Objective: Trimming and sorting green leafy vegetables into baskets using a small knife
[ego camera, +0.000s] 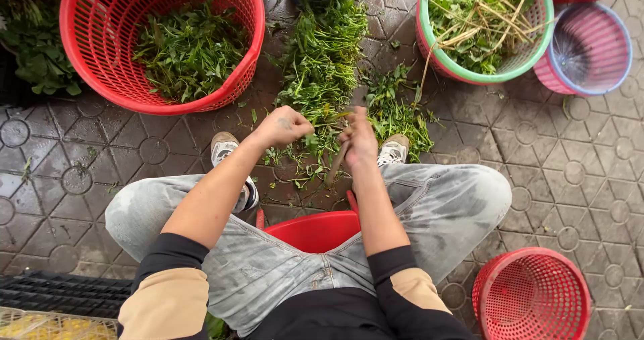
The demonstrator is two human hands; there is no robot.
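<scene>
I sit on a low red stool (315, 231) over wet patterned paving. My left hand (284, 126) is closed around thin green stems of leafy greens (322, 65) that lie in a long pile on the ground in front of my feet. My right hand (359, 140) grips a brownish stalk (337, 164) that hangs down from it, and touches the same stems. The two hands are close together, just above the near end of the pile.
A big red basket (100, 58) half full of greens stands at the far left. A green-rimmed basket (543, 24) of trimmed stems and a pink-and-blue basket (614, 65) stand at the far right. A small red basket (530, 296) sits by my right knee. Black crates (60, 293) lie at lower left.
</scene>
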